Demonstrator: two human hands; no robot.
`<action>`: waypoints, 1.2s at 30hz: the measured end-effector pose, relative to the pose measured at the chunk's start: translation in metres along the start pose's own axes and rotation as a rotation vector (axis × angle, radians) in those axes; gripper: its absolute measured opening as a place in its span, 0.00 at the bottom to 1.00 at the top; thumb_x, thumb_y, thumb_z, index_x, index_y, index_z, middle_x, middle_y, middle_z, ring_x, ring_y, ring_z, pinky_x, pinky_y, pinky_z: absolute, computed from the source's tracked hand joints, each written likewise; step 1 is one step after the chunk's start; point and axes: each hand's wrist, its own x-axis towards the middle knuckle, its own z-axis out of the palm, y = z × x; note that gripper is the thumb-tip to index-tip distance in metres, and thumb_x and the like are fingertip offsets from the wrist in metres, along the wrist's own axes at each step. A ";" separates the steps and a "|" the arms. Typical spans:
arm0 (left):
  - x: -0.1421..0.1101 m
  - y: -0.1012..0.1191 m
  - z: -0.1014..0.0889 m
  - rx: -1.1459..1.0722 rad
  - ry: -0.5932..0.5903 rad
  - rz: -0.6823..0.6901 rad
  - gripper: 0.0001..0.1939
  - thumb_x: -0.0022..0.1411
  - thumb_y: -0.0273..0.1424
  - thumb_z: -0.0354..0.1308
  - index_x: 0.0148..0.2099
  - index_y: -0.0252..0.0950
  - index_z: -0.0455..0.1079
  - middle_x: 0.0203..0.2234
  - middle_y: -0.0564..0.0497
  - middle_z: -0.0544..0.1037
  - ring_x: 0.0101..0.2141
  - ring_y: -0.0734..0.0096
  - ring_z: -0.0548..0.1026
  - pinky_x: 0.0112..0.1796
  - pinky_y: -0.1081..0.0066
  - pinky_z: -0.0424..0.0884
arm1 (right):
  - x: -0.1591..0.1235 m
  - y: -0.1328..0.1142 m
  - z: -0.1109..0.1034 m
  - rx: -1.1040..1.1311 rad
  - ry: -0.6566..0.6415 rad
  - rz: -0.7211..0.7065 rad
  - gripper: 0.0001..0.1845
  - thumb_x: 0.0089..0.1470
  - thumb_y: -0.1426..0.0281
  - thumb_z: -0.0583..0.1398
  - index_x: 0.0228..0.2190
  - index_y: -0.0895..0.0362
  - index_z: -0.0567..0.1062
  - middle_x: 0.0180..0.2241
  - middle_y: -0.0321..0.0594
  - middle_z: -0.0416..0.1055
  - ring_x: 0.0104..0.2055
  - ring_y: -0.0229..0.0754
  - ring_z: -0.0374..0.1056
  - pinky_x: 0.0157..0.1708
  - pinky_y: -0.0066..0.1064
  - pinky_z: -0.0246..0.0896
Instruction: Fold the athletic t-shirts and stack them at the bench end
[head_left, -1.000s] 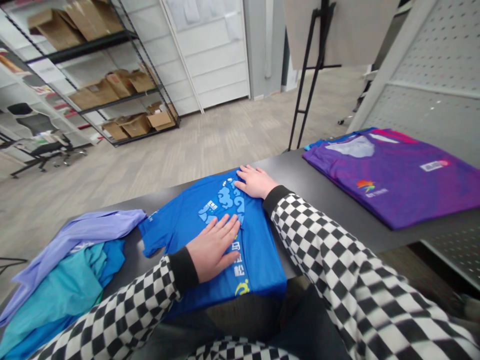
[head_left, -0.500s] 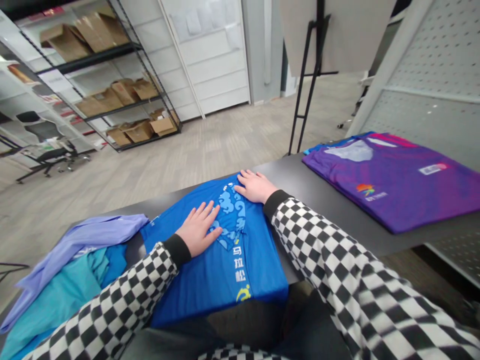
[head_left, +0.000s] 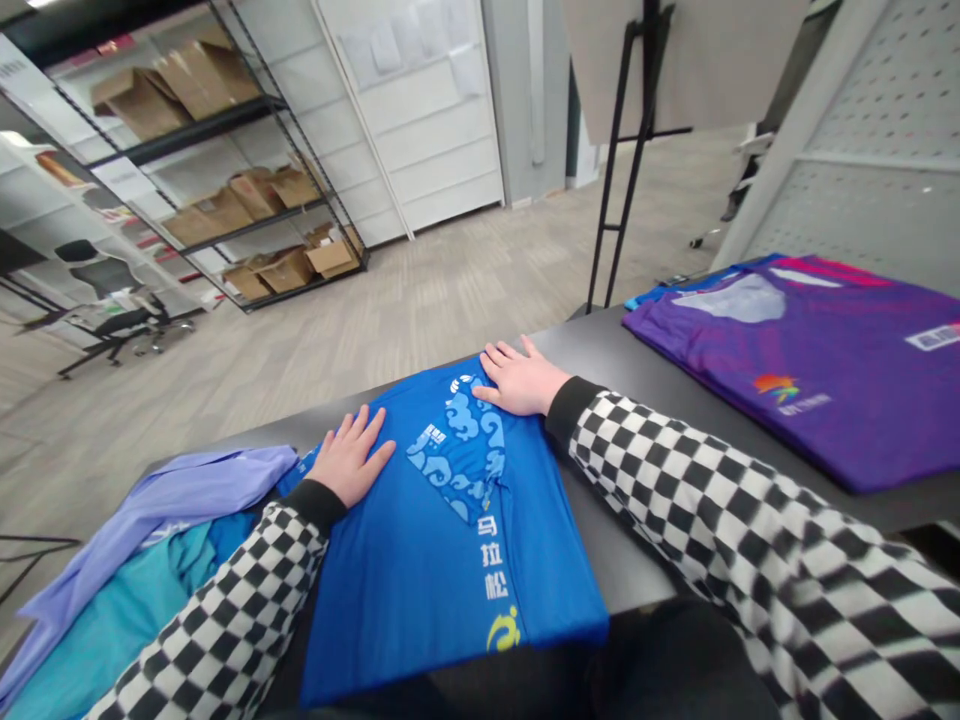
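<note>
A folded blue T-shirt [head_left: 457,590] with a pale cloud print and white Chinese lettering lies on the dark table [head_left: 600,350]. My left hand [head_left: 349,458] rests flat with spread fingers near the shirt's left edge. My right hand [head_left: 520,380] presses flat on its far edge, beside the cloud print. Neither hand grips the cloth. Black-and-white checkered sleeves cover both forearms.
A folded purple shirt [head_left: 780,380] lies on the table to the right. Crumpled lavender [head_left: 187,485] and teal [head_left: 127,600] garments are heaped at the left. Behind the table stand a black easel [head_left: 626,150] and wire shelves [head_left: 225,160] holding cardboard boxes.
My left hand has slid left and away from me, from the shirt's middle towards its left edge. My right hand stays on the far edge. The view has shifted slightly.
</note>
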 end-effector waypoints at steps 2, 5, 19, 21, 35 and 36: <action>0.000 0.004 0.004 0.008 0.010 -0.008 0.42 0.80 0.56 0.40 0.86 0.44 0.47 0.83 0.41 0.46 0.81 0.35 0.45 0.75 0.32 0.48 | 0.004 0.004 0.000 -0.016 0.010 -0.024 0.47 0.72 0.40 0.48 0.77 0.57 0.64 0.79 0.56 0.53 0.82 0.66 0.47 0.79 0.71 0.25; 0.001 0.016 0.003 0.006 0.000 -0.022 0.43 0.79 0.58 0.41 0.86 0.43 0.46 0.83 0.39 0.44 0.81 0.31 0.44 0.74 0.31 0.48 | 0.010 0.010 -0.001 -0.006 -0.017 -0.044 0.48 0.73 0.39 0.47 0.77 0.59 0.63 0.80 0.57 0.51 0.82 0.67 0.46 0.78 0.73 0.26; -0.088 -0.062 -0.038 0.066 0.026 -0.375 0.32 0.78 0.50 0.41 0.55 0.34 0.80 0.49 0.31 0.85 0.56 0.40 0.82 0.61 0.50 0.72 | 0.025 0.024 -0.003 0.031 0.098 -0.143 0.45 0.73 0.41 0.49 0.76 0.57 0.66 0.79 0.56 0.55 0.81 0.68 0.50 0.78 0.74 0.29; -0.081 -0.065 -0.033 0.011 0.022 -0.397 0.30 0.78 0.50 0.42 0.50 0.35 0.79 0.48 0.31 0.85 0.56 0.40 0.82 0.60 0.51 0.72 | 0.019 0.023 -0.009 0.022 0.175 -0.162 0.42 0.75 0.45 0.48 0.76 0.57 0.65 0.79 0.55 0.56 0.81 0.66 0.51 0.79 0.73 0.27; -0.044 -0.057 -0.063 -0.232 0.146 -0.382 0.15 0.66 0.39 0.57 0.28 0.43 0.61 0.22 0.53 0.71 0.30 0.61 0.73 0.35 0.66 0.66 | -0.041 0.049 -0.041 0.198 0.454 0.097 0.39 0.78 0.51 0.45 0.76 0.60 0.62 0.76 0.57 0.63 0.80 0.63 0.55 0.78 0.72 0.37; -0.043 -0.054 -0.070 -0.258 0.154 -0.373 0.15 0.66 0.41 0.57 0.29 0.42 0.62 0.22 0.53 0.71 0.29 0.62 0.73 0.34 0.67 0.66 | -0.043 0.052 -0.042 0.205 0.467 0.117 0.39 0.78 0.51 0.45 0.76 0.60 0.62 0.76 0.57 0.63 0.80 0.63 0.56 0.78 0.72 0.38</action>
